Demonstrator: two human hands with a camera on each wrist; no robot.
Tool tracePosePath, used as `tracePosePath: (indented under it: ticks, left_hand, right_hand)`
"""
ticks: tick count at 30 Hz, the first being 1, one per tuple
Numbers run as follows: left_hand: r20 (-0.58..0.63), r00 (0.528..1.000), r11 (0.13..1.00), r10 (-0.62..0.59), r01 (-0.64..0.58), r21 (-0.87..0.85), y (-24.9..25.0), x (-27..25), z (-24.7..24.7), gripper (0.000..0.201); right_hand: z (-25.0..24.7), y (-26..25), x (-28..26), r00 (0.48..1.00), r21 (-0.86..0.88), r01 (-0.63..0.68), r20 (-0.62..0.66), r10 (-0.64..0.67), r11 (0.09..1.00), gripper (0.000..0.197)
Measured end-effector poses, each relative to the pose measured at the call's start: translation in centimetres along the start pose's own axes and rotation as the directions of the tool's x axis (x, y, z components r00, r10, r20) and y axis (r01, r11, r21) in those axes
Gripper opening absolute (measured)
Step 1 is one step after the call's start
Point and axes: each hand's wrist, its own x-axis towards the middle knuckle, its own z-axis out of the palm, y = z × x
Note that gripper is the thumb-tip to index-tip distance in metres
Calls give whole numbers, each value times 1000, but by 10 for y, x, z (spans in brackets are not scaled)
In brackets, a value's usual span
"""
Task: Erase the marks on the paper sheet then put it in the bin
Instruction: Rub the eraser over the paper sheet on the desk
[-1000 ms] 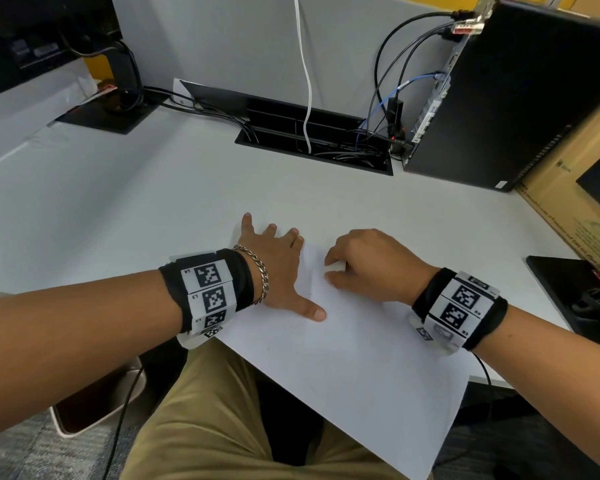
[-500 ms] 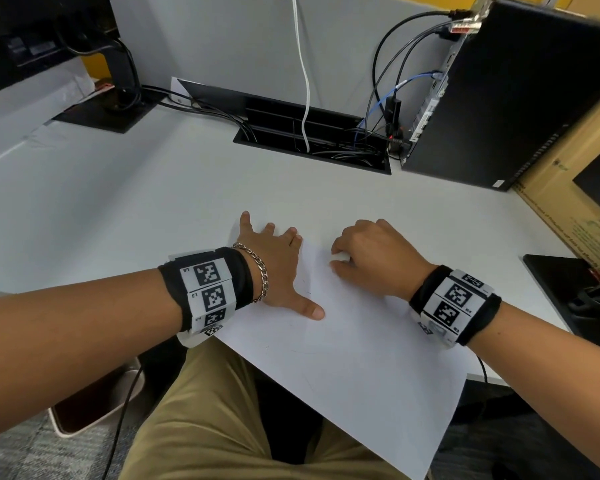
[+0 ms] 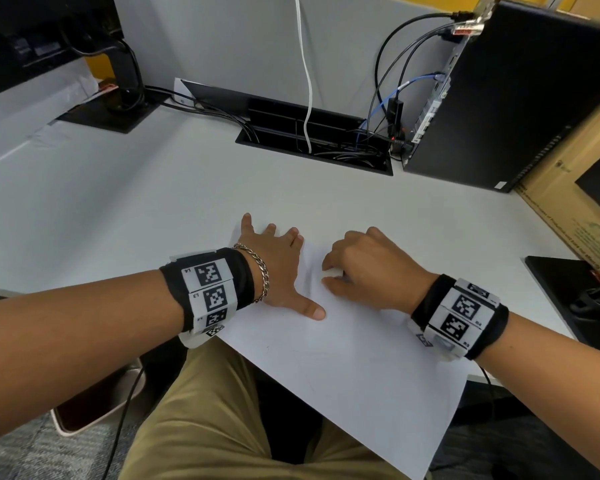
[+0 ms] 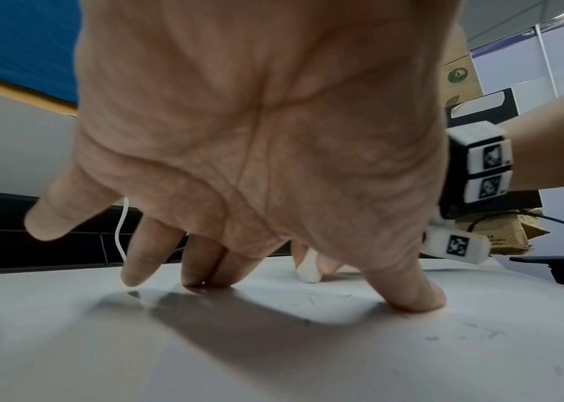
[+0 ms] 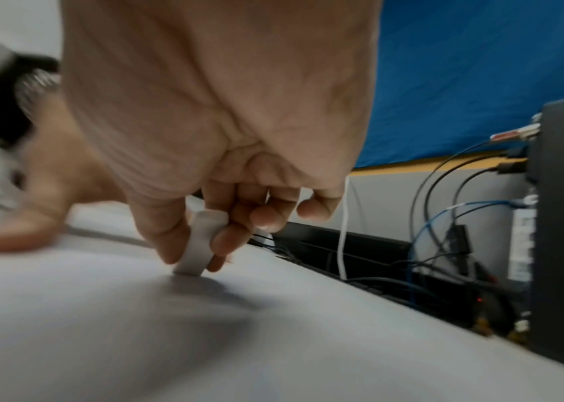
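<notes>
— Left hand (image 3: 278,268) spread flat, fingers (image 4: 201,261) straight and pressing the paper sheet (image 3: 343,368) near its far corner. Why there?

— Pinning it, probably, so no sliding or creasing under the rubbing. Thumb planted close to the working spot, holding nothing.

— And the right hand (image 3: 368,271)?

— Curled around a white eraser (image 5: 201,242), pinched between thumb and first fingers, held upright with its lower end touching the sheet just beside the left thumb. Steep angle likely for firm pressure on a small patch.

— Sheet's position?

— Lying skewed on the white counter (image 3: 153,202), near corner hanging off the edge over the lap. Faint pencil marks (image 4: 480,333) visible close to the left thumb, so erasing seems unfinished.

— Bin?

— Possibly the container on the floor at lower left; too cropped to tell. Sheet nowhere near it yet.
</notes>
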Motion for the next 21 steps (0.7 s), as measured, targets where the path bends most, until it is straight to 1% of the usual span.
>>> tracePosePath:
  ticks: [4, 5, 8, 9, 13, 15, 18, 19, 21]
  left_hand:
    - [-7, 1000, 1000, 6, -6, -3, 0, 1, 1, 154]
    - [-13, 1000, 1000, 5, -5, -2, 0, 2, 2, 154]
    - [-18, 1000, 1000, 4, -4, -10, 0, 2, 3, 155]
    - [-16, 1000, 1000, 5, -5, -13, 0, 3, 3, 155]
    - [-3, 1000, 1000, 1, -1, -10, 0, 3, 2, 154]
    - [0, 1000, 1000, -2, 2, -1, 0, 2, 2, 154]
    - [-2, 1000, 1000, -4, 4, 0, 0, 2, 1, 154]
    - [-1, 1000, 1000, -4, 4, 2, 0, 2, 1, 154]
    - [5, 1000, 1000, -4, 4, 4, 0, 1, 1, 153]
  right_hand:
    - [-4, 13, 6, 994, 12, -109, -18, 109, 994, 27]
    - [-3, 10, 5, 995, 5, -100, -18, 100, 995, 26]
    - [1, -4, 0, 1000, -11, 5, 3, -5, 1000, 25]
    - [0, -3, 1, 1000, -10, 11, 10, -11, 1000, 26]
    - [-2, 14, 7, 996, 16, -88, -22, 88, 996, 26]
    - [0, 10, 7, 997, 13, -64, -35, 64, 998, 25]
    - [2, 0, 2, 1000, -9, 28, -1, -28, 1000, 26]
    - [0, 2, 3, 1000, -7, 22, 4, -22, 1000, 27]
    - [-3, 10, 6, 999, 17, -40, 4, 40, 999, 27]
